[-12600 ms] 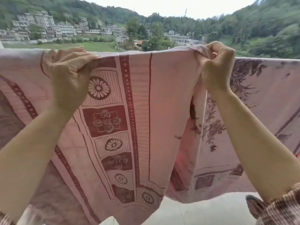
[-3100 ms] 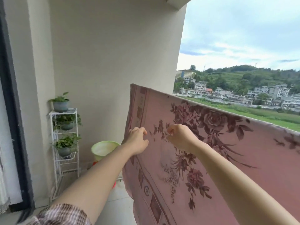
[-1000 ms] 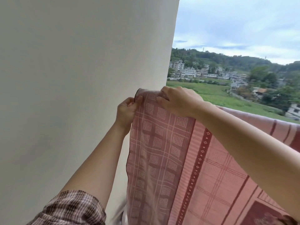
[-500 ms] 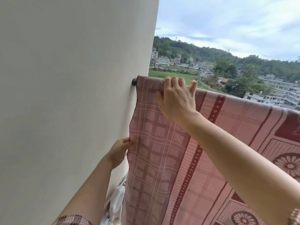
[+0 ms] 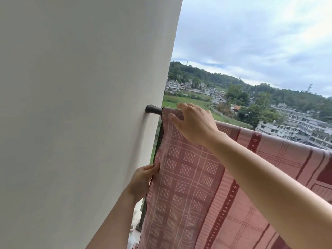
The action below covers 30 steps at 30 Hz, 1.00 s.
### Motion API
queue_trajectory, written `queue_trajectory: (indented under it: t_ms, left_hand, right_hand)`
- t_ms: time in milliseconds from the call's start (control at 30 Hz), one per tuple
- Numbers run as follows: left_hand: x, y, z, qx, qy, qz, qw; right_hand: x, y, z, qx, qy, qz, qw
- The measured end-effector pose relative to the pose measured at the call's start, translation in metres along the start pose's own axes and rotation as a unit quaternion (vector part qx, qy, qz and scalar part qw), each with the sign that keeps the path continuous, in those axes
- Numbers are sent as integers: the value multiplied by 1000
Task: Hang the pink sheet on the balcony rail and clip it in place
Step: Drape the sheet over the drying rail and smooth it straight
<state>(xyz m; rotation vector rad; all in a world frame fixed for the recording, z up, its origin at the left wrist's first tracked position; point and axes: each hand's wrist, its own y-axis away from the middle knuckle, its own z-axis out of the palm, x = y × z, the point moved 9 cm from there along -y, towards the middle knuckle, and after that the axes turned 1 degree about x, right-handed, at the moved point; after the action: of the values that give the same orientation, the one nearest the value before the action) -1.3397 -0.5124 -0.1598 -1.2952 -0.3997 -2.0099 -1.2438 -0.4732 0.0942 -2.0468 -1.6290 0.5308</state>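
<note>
Cloth, a pink checked sheet [image 5: 188, 186], hung over the dark round balcony rail [image 5: 152, 110] beside the pale wall [image 5: 80, 105]. The right hand [image 5: 195, 124] lay on its top fold, fingers loosely spread; the left hand [image 5: 142, 180] pinched its dark-hemmed side edge lower down.

Wall [image 5: 80, 105]: plain, pale, fills the left half.
Sky [image 5: 251, 42]: cloudy, right of the wall.
Field [image 5: 172, 100]: green, just past the wall's edge.
Hills [image 5: 206, 76]: wooded, above the field.
Buildings [image 5: 296, 121]: pale blocks, far right of the wall.
</note>
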Motion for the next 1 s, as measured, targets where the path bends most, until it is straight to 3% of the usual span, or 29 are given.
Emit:
queue_trajectory:
  t_ms: [67,167,267,467,633,767,833,900,1000]
  left_hand:
    - [6,-3,-9,29,22,34,999]
    - [12,-5,-23,52,57,76,994]
    - [12,-5,-30,73,50,95,992]
    - [-4,3,-17,-10,-22,34,999]
    - [-4,15,-36,120,-26,68,990]
    - [-13,28,-35,183,-112,61,975]
    - [-1,39,-33,263,-201,84,940]
    - [17,56,-23,371,-305,114,870]
    - [46,83,31,432,-376,251,781]
  right_hand:
    - [-4,-17,1,-14,-62,-4,998]
    - [-4,-30,-6,36,-120,0,992]
    - [-7,-27,-4,54,-110,-32,992]
    - [-7,-19,-7,65,-131,-79,986]
    - [-16,-13,-4,64,-96,-112,987]
    - [-4,5,-8,81,-7,-115,990]
    - [5,29,-22,131,0,-138,982]
    - [20,56,-31,157,-13,-164,974]
    - [56,100,-32,147,-67,-157,974]
